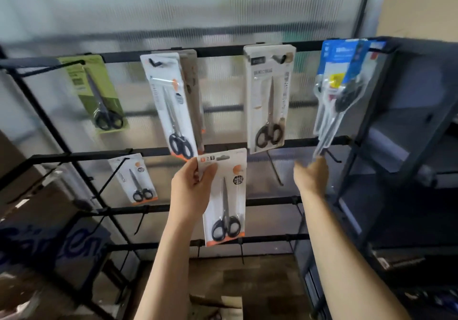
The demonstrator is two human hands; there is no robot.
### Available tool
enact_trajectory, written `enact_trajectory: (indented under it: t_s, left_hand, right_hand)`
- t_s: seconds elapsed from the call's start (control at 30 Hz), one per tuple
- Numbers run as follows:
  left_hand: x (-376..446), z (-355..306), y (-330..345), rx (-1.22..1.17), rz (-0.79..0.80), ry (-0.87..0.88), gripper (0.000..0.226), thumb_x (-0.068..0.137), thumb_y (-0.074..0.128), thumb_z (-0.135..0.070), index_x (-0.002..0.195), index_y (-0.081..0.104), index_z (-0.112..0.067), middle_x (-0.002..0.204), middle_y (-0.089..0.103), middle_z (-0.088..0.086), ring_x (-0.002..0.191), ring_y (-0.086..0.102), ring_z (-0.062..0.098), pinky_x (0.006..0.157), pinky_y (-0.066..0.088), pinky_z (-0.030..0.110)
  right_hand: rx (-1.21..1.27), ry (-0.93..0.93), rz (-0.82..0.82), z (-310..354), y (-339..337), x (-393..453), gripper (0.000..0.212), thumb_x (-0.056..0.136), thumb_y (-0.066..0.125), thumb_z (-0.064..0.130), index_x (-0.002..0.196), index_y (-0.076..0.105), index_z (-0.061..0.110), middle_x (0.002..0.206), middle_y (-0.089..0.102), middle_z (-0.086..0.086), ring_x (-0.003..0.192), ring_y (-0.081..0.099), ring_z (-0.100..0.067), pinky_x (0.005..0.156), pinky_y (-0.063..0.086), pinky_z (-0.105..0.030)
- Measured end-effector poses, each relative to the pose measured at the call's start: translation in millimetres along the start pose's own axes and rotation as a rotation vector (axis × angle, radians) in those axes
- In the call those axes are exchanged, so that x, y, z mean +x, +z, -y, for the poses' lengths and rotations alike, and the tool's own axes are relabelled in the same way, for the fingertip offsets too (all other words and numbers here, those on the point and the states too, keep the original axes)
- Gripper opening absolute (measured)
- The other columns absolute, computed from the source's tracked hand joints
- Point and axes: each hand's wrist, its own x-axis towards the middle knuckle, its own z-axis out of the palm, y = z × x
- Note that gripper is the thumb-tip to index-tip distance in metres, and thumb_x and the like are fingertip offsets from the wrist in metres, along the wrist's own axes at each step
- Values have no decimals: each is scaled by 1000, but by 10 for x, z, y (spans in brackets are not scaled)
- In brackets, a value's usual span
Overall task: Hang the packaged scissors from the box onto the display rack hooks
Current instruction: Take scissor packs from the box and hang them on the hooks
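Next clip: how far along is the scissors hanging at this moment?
Done: packs already hang on the rack, a green one, white ones, a blue bunch, and a small one lower down. In hand: the left hand holds another pack by its top corner, not yet hooked; the right hand reaches toward an empty hook. Left: hooking it. The box contents cannot be seen.

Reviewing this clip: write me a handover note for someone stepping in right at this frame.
Left hand grips a white-and-orange scissors pack by its top corner, below the top row, not yet hooked.
Right hand is open, fingertips at the bottom of the blue pack on the upper right hook.
Done: packs hang on the top rail, and a small pack hangs on the second rail.
Left: hook the held pack; bare hooks remain.
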Motion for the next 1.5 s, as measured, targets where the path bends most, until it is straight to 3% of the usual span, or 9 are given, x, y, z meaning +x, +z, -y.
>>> enact_trajectory:
  t_s: [0.17, 0.27, 0.4, 0.57, 0.67, 0.77, 1.17, 1.27, 1.5]
  left_hand:
    - [-47, 300, -604, 18, 11, -50, 15, 91, 59, -18, 77, 60, -16, 68, 61, -2, 60, 50, 2, 56, 41, 16]
    - [-32, 563, -960, 34, -22, -101, 29, 91, 59, -23, 80, 53, 3, 66, 51, 15, 60, 40, 13, 56, 36, 30]
    - [-9, 825, -1359, -15, -70, -127, 36, 91, 60, -24, 83, 49, 10, 71, 50, 25, 62, 40, 18, 58, 33, 32]
    - [8, 1063, -1774, -32, -98, -192, 36, 96, 52, -24, 79, 43, 7, 68, 42, 9, 61, 36, 18, 55, 31, 30]
    - [21, 1207, -1958, 7, -98, -236, 31, 98, 47, -23, 70, 40, -11, 63, 39, -1, 56, 34, 11, 51, 30, 25]
    - [80, 1407, -2110, 28, -89, -310, 26, 99, 43, -22, 74, 42, -14, 66, 41, -2, 59, 36, 12, 51, 31, 27]
    - [320, 1787, -2246, 39, -41, -357, 25, 100, 41, -21, 76, 42, -13, 67, 43, -3, 58, 38, 11, 51, 33, 25]
    - [385, 1903, -2238, 56, -20, -364, 21, 100, 41, -23, 85, 46, -8, 69, 45, -3, 59, 39, 10, 52, 33, 25]
    - [729, 2105, -2113, 84, 8, -354, 21, 99, 41, -21, 81, 44, -10, 67, 42, -4, 58, 37, 10, 53, 32, 27]
  right_hand:
    - [-100, 74, -14, -236, 323, -627, 41, 97, 40, 12, 133, 41, -9, 134, 48, -29, 122, 47, -42, 98, 40, -45]
    - [-238, 30, 54, -302, 449, -934, 49, 96, 49, 20, 137, 39, -4, 139, 45, -24, 126, 45, -38, 102, 39, -44]
    - [-379, -40, 110, -242, 675, -1392, 50, 90, 58, 23, 133, 46, 1, 133, 53, -19, 122, 49, -35, 96, 43, -41]
    - [-418, -111, 198, -128, 936, -1834, 45, 89, 60, 27, 129, 52, 6, 129, 56, -13, 120, 51, -29, 96, 43, -37]
    - [-443, -136, 232, -76, 1024, -2018, 44, 91, 58, 29, 128, 51, 7, 128, 56, -12, 119, 50, -29, 95, 44, -38]
    - [-476, -151, 249, -22, 1074, -2151, 45, 92, 57, 30, 131, 49, 9, 131, 54, -11, 121, 49, -28, 95, 43, -38]
    - [-523, -98, 268, -36, 1206, -2387, 47, 92, 57, 30, 134, 46, 11, 137, 50, -9, 126, 46, -27, 100, 44, -42]
    - [-547, -96, 267, -79, 1204, -2434, 46, 92, 57, 29, 133, 46, 10, 136, 50, -10, 125, 47, -27, 98, 43, -39]
    - [-592, -140, 288, -82, 1185, -2540, 48, 93, 56, 33, 134, 45, 11, 136, 49, -9, 125, 46, -25, 97, 42, -35]
